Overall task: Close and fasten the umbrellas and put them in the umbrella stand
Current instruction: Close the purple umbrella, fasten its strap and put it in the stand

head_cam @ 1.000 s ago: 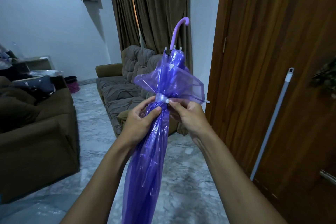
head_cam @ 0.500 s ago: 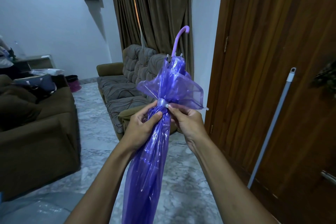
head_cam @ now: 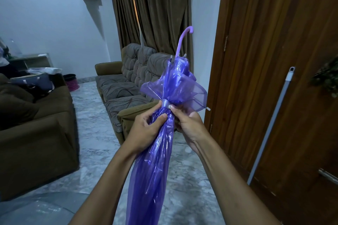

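Observation:
A folded see-through purple umbrella (head_cam: pixel 155 160) stands almost upright in front of me, its curved lilac handle (head_cam: pixel 183 39) pointing up and away. A pale strap (head_cam: pixel 166 104) is wound around the canopy near the handle end. My left hand (head_cam: pixel 146 130) grips the canopy just below the strap. My right hand (head_cam: pixel 190 124) holds the umbrella on the other side, thumb and fingertips pinching the strap's end. The umbrella's lower tip runs out of the frame at the bottom. No umbrella stand is in view.
A wooden door (head_cam: pixel 274 60) fills the right side, with a grey mop handle (head_cam: pixel 270 124) leaning on it. A patterned sofa (head_cam: pixel 128 87) stands ahead under brown curtains (head_cam: pixel 151 9). A brown sofa (head_cam: pixel 36 133) with bags sits at the left. Marble floor (head_cam: pixel 95 133) lies between.
The umbrella and both hands have sunk a little lower in the view, and the handle tilts slightly more to the right. Both hands keep their hold at the strap.

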### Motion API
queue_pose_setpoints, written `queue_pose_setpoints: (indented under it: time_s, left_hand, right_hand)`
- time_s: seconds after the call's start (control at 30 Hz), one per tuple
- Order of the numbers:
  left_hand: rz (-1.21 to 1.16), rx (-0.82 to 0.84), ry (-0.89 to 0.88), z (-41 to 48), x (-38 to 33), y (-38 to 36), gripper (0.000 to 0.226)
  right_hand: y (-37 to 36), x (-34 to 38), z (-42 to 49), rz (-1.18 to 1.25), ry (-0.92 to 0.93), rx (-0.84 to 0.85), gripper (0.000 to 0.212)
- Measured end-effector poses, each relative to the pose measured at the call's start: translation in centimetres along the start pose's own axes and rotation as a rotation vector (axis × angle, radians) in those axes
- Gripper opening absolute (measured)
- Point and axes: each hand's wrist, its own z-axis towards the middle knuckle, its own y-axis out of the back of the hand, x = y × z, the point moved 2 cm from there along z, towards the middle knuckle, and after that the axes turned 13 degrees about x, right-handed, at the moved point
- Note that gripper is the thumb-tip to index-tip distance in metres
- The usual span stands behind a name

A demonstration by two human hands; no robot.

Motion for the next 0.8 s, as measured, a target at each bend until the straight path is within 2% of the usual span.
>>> queue_pose_setpoints:
  time_s: [0.17, 0.27, 0.47, 0.6, 0.7, 0.8]
  left_hand:
    - [-0.148, 0.027, 0.091, 0.4, -0.7, -0.4, 0.033]
    - [-0.289, 0.002, 0.133, 0.7, -1.2, -0.6, 0.022]
    - [-0.102, -0.114, 0.103, 1.9, -0.8, -1.9, 0.018]
    - [-0.091, 0.011, 0.073, 2.9, -0.7, -5.5, 0.008]
    - [-0.142, 0.092, 0.086, 3.4, 0.0, -9.1, 0.023]
    - [-0.188, 0.206, 0.101, 4.1, 0.3, -13.5, 0.031]
  right_hand:
    - [0.5, -0.1, 0.2, -0.044, 0.012, -0.071, 0.029]
    - [1.2, -0.3, -0.2, -0.103, 0.01, -0.065, 0.038]
    - [3.1, 0.1, -2.0, -0.233, 0.092, -0.029, 0.027]
    - [7.0, 1.2, -4.5, -0.233, 0.169, -0.055, 0.024]
    - [10.0, 3.1, -7.5, -0.362, 0.258, -0.107, 0.02]
    - [12.7, 4.4, -10.9, -0.412, 0.267, -0.211, 0.019]
